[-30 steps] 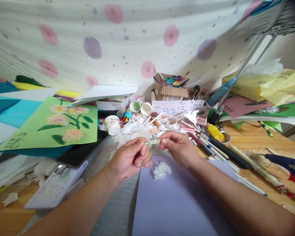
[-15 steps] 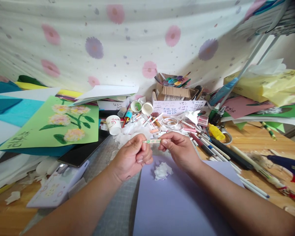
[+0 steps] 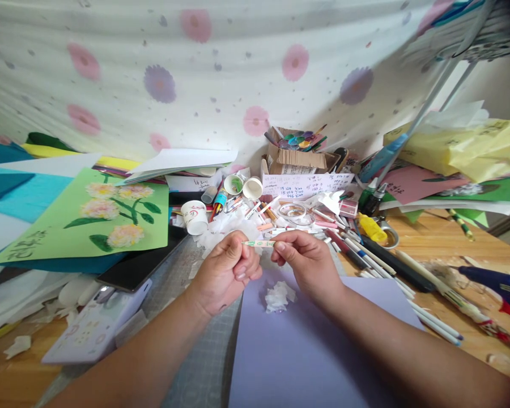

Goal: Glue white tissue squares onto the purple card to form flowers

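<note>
Between my two hands is a slim pale stick with green and pinkish print (image 3: 259,243), tapering toward its left end; I cannot tell its exact kind. My left hand (image 3: 232,266) pinches that narrow end with the fingers curled in. At the other end, the thumb and fingertips of my right hand (image 3: 308,260) grip it. Under the hands lies a sheet of purple paper (image 3: 314,345), and a crumpled white tissue-paper piece (image 3: 279,297) rests near its far edge.
Pens (image 3: 372,255), paper scraps and a paper cup (image 3: 194,217) crowd the desk behind my hands. On the left are a green flower card (image 3: 51,221), a dark tablet (image 3: 142,263) and a phone (image 3: 96,326). A glue gun (image 3: 495,286) lies at the right.
The whole view has shifted slightly to the left. Both hands keep hold of the stick in nearly the same pose, and the stick appears turned a little.
</note>
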`<state>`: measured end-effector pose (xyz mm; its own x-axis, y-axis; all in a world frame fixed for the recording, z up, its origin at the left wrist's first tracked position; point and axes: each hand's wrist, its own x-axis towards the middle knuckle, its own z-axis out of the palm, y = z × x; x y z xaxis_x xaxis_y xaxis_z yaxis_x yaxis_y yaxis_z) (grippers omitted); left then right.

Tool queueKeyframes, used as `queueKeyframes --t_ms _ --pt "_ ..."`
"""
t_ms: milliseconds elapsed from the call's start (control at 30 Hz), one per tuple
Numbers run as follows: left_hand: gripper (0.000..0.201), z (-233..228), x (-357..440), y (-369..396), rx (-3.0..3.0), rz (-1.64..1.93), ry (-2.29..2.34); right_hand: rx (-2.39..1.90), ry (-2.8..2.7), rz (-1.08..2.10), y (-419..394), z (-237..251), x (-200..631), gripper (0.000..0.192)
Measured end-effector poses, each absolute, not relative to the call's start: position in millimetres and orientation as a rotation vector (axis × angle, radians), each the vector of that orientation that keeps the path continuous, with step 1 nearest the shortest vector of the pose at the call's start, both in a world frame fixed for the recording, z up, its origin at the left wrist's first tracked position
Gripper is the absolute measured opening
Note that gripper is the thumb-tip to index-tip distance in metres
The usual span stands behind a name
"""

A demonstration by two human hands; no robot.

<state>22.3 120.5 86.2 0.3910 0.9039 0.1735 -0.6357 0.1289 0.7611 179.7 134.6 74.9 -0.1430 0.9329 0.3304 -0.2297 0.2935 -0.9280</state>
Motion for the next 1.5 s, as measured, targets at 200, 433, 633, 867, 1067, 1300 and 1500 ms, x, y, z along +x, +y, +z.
queueKeyframes --t_ms 200,433,633,867,1067,1300,1500 --pt "0.032 87.4 23.1 119.3 0.863 1.167 0.370 -0.772 -1.308 1.149 130.4 77.0 177.9 0.015" --pt "0.037 85.2 25.9 118.5 0.897 1.179 0.365 -0.745 -1.268 1.193 129.1 75.9 175.5 0.016" --pt "0.037 82.8 25.5 117.7 0.869 1.141 0.318 -0.624 -1.227 1.271 133.4 70.0 176.7 0.014" --pt "0.037 81.8 21.5 118.5 0.843 1.116 0.309 -0.724 -1.408 1.063 132.2 74.4 184.5 0.012" --pt "0.037 80.2 22.3 119.0 0.847 1.152 0.317 -0.786 -1.745 0.456 124.9 78.8 187.0 0.009" --pt "0.035 78.7 25.8 118.9 0.852 1.197 0.334 -0.709 -1.894 0.101 119.2 82.0 185.5 0.014" --pt "0.036 79.1 26.1 118.9 0.842 1.204 0.348 -0.713 -1.923 0.067 117.1 77.8 183.3 0.010"
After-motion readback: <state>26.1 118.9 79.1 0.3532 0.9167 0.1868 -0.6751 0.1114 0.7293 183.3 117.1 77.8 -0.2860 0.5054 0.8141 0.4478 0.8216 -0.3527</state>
